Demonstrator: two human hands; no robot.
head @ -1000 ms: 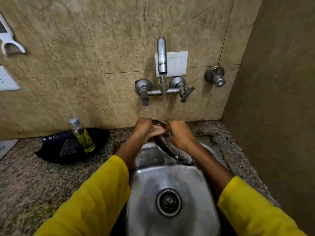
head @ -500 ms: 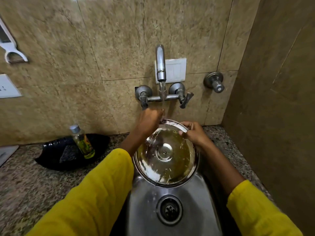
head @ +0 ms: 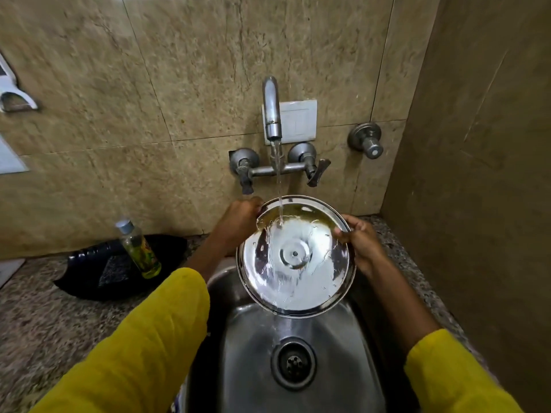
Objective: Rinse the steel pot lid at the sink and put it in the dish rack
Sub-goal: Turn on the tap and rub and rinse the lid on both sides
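The round steel pot lid point(head: 310, 281) is held over the steel sink point(head: 247, 362), its inner face tilted toward me. Water streams from the wall tap point(head: 272, 111) onto the lid's upper part and runs off its lower edge toward the drain point(head: 293, 365). My left hand point(head: 238, 222) grips the lid's upper left rim. My right hand point(head: 362, 242) grips the right rim, thumb on the inside. No dish rack is in view.
A small bottle of yellow-green liquid point(head: 138, 248) stands on a black tray point(head: 89, 278) on the granite counter point(head: 44, 323) to the left. A tiled wall point(head: 477, 204) closes in tight on the right. A separate valve point(head: 366, 140) juts out right of the tap.
The lid has turned from edge-on to face me and risen under the stream. Both hands moved out to its rim. The camera view has tilted slightly downward.
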